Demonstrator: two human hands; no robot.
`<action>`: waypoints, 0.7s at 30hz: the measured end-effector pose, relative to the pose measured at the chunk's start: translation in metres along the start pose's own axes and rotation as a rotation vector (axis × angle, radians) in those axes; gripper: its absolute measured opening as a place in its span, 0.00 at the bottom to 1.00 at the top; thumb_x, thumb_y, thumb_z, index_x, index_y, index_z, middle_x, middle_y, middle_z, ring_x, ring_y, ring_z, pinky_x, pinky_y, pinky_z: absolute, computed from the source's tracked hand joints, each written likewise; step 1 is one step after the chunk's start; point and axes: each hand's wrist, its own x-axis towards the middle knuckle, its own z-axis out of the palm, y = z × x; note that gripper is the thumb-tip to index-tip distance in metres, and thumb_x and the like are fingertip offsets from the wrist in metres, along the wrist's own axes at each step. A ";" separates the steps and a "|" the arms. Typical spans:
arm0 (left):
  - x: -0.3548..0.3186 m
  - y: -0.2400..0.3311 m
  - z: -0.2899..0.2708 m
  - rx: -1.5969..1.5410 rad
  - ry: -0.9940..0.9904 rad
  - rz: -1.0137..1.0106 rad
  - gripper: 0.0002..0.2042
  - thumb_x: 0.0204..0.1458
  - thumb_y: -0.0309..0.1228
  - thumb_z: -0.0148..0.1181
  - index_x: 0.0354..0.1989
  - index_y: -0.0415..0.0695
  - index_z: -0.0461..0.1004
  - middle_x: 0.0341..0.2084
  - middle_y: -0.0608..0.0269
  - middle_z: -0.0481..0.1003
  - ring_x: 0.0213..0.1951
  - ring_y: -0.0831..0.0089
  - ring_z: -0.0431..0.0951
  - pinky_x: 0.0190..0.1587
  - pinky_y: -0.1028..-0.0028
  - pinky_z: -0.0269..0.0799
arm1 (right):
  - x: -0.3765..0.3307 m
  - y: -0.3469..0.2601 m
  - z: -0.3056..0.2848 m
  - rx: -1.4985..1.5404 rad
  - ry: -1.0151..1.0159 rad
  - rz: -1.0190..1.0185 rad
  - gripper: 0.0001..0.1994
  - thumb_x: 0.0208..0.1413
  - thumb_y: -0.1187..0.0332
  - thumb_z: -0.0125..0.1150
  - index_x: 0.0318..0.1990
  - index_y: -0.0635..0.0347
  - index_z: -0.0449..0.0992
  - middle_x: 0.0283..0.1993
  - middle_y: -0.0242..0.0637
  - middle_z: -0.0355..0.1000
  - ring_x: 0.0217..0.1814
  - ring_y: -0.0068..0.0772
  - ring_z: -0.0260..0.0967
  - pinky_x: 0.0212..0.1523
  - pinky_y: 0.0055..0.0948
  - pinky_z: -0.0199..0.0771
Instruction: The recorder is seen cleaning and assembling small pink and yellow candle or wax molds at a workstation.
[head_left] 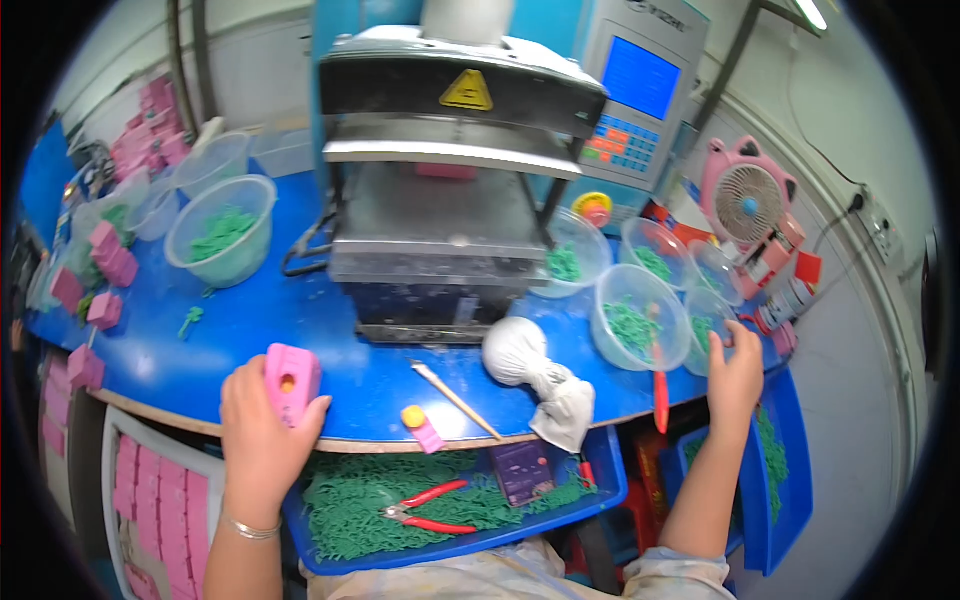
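Observation:
My left hand (265,430) is closed around a pink block (291,380) with a hole in its face, raised just above the front edge of the blue table. At the right, my right hand (737,370) is at the rim of a clear plastic bowl (700,322) with green pieces inside. Its thumb and fingers are curved and apart, and nothing shows between them. Between my hands lie a wooden-handled brush (455,398), a small pink piece with a yellow end (424,430) and a tied white cloth pouch (540,375).
A press machine (445,230) stands mid-table. Below the table edge, a blue tray (612,485) holds green pieces, red-handled cutters (435,508) and a purple block (522,472). More bowls (222,232) and pink blocks (105,310) are left; a pink fan (748,200) is right.

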 end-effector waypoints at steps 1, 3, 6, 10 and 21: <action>0.005 0.006 0.003 -0.027 -0.018 0.039 0.28 0.34 0.29 0.67 0.45 0.34 0.63 0.38 0.46 0.67 0.43 0.49 0.66 0.47 0.60 0.62 | -0.002 -0.009 -0.016 0.004 0.102 -0.025 0.06 0.49 0.70 0.58 0.32 0.63 0.74 0.28 0.39 0.68 0.32 0.40 0.68 0.34 0.34 0.66; 0.004 0.007 0.000 -0.141 -0.057 0.089 0.25 0.35 0.25 0.64 0.44 0.35 0.63 0.38 0.46 0.68 0.42 0.50 0.66 0.47 0.60 0.62 | -0.017 -0.059 -0.034 0.277 -0.021 0.014 0.03 0.48 0.73 0.57 0.30 0.63 0.72 0.27 0.38 0.67 0.30 0.39 0.67 0.31 0.32 0.66; -0.011 0.006 -0.016 -0.270 -0.136 0.054 0.23 0.33 0.19 0.59 0.43 0.36 0.63 0.38 0.48 0.68 0.43 0.53 0.68 0.48 0.63 0.63 | -0.040 -0.125 -0.030 0.658 -0.172 -0.487 0.04 0.40 0.77 0.61 0.24 0.61 0.71 0.23 0.39 0.69 0.24 0.39 0.67 0.26 0.33 0.66; -0.036 0.004 -0.013 -0.820 -0.209 -0.113 0.25 0.29 0.15 0.55 0.42 0.38 0.62 0.40 0.53 0.67 0.45 0.62 0.69 0.51 0.68 0.63 | -0.069 -0.178 -0.027 0.879 -0.366 -0.762 0.14 0.38 0.67 0.68 0.34 0.60 0.72 0.31 0.37 0.70 0.28 0.37 0.68 0.26 0.32 0.66; -0.060 0.014 -0.015 -2.245 -0.376 -0.705 0.18 0.44 0.35 0.62 0.41 0.45 0.64 0.26 0.63 0.68 0.27 0.74 0.68 0.38 0.64 0.66 | -0.170 -0.213 -0.037 1.315 -0.277 -0.898 0.16 0.45 0.60 0.64 0.40 0.58 0.75 0.43 0.34 0.70 0.46 0.35 0.68 0.42 0.33 0.70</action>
